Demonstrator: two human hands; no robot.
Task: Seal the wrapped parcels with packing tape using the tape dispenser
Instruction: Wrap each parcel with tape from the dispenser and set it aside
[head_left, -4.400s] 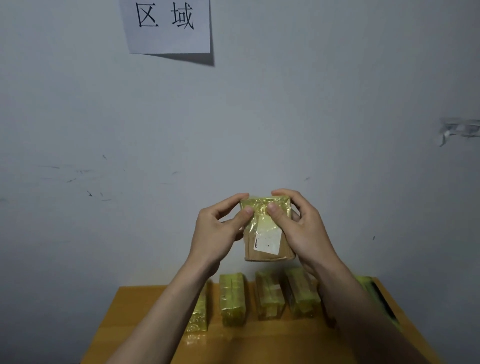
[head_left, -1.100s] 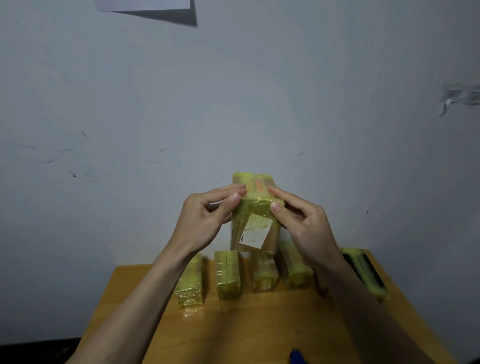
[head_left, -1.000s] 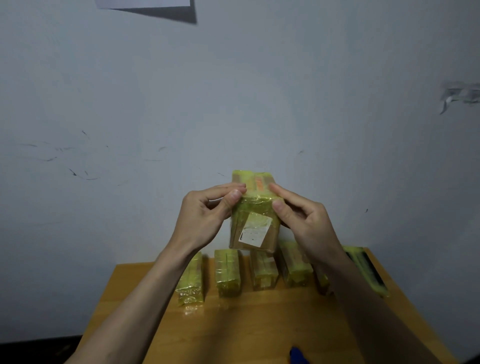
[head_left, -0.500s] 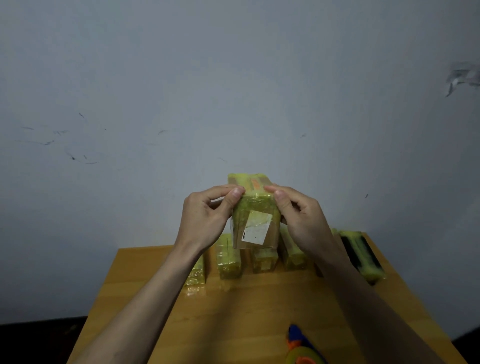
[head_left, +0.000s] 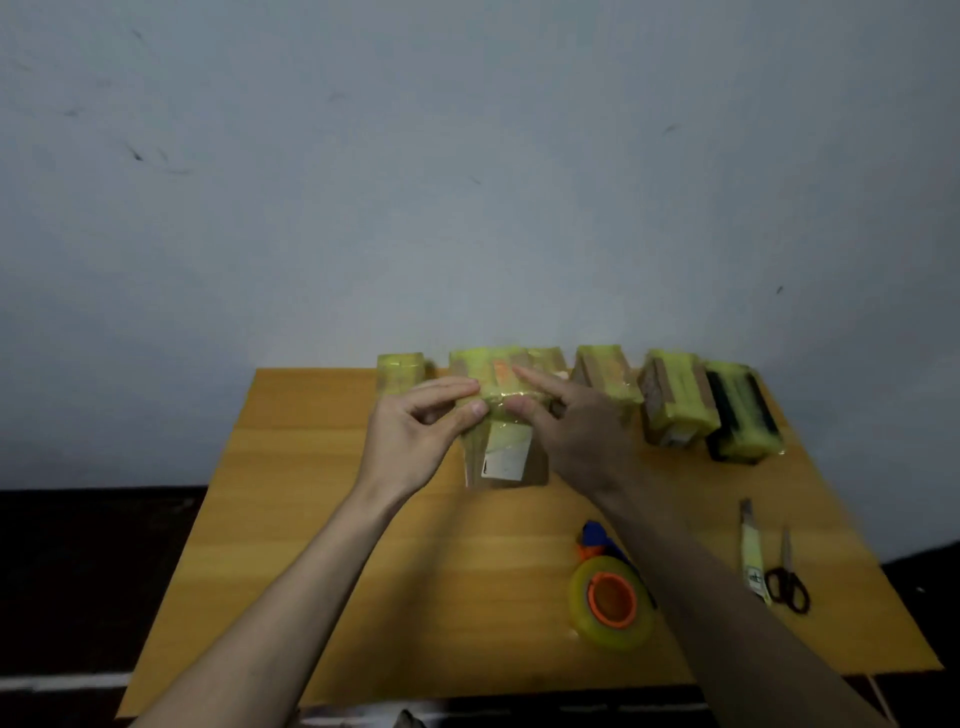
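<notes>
**Both hands clamped on a taped parcel**

Nearest, the tape dispenser lies on the wooden surface, scissors to its right. Beyond, the left hand and right hand pinch the upright parcel at its top. Farther back, taped parcels stand in a row by the wall.

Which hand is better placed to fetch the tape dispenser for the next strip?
Likely the right hand. The tape dispenser lies on the table directly beside the right forearm, while the left hand already grips the parcel and can steady it.
</notes>
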